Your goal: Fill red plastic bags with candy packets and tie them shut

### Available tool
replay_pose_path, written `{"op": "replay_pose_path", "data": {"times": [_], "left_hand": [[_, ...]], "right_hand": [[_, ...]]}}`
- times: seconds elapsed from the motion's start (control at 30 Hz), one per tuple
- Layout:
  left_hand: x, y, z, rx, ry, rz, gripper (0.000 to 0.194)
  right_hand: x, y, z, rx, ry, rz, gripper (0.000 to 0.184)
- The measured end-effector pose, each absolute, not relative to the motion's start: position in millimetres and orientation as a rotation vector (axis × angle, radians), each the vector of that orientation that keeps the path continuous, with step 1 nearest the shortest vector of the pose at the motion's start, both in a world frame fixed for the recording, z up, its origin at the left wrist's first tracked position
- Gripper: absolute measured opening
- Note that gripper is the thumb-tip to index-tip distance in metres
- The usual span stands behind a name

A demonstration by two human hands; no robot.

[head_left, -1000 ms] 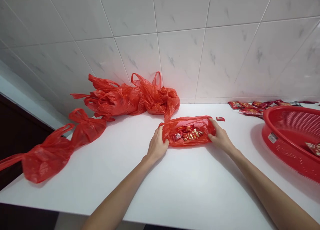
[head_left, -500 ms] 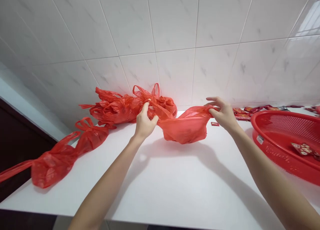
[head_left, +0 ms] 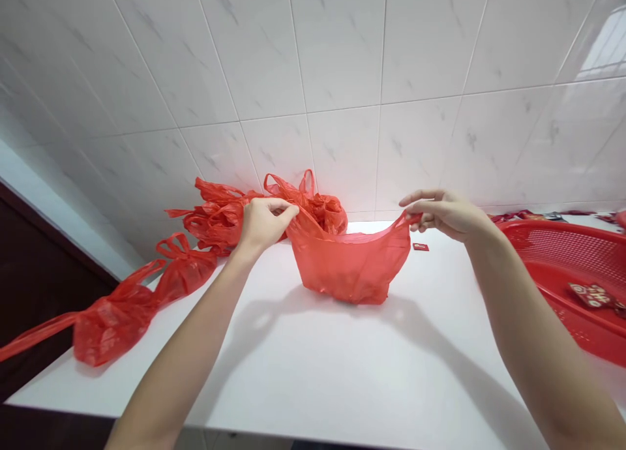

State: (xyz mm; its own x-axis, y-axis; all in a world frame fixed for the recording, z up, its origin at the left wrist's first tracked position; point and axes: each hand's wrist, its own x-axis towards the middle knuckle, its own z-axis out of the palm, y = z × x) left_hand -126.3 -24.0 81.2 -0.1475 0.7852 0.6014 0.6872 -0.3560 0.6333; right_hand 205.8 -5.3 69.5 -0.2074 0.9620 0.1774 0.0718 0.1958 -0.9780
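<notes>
A red plastic bag (head_left: 349, 267) hangs just above the white counter (head_left: 313, 365), stretched between both hands by its handles. My left hand (head_left: 261, 222) is closed on the left handle. My right hand (head_left: 443, 213) pinches the right handle, with the other fingers spread out. The bag sags in the middle and its contents are hidden by the plastic.
More red bags (head_left: 229, 212) are piled against the tiled wall, and another tied bag (head_left: 122, 306) lies at the counter's left edge. A red basket (head_left: 567, 267) holding a packet (head_left: 589, 295) stands at the right. One small red packet (head_left: 420, 246) lies behind the bag.
The bag lay flat and open on the counter with my hands at its sides. Both hands have taken its handles and lifted it, pulling them apart.
</notes>
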Motion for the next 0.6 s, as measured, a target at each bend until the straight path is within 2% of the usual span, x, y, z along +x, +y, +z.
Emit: {"op": "replay_pose_path", "data": {"times": [0.2,0.3,0.5,0.6], "left_hand": [[-113,-26,105,1.665,1.376,1.593,0.019],[-111,-29,109,1.738,1.500,1.585,0.017],[-115,-34,119,2.069,2.072,1.450,0.017],[-114,-32,126,2.048,1.898,1.480,0.020]], "right_hand": [[196,-4,84,-0.793,-1.356,1.062,0.025],[194,-5,85,-0.792,-1.368,0.979,0.028],[193,-12,88,-0.821,-1.415,0.820,0.027],[191,-15,90,-0.785,-1.395,0.795,0.026]]}}
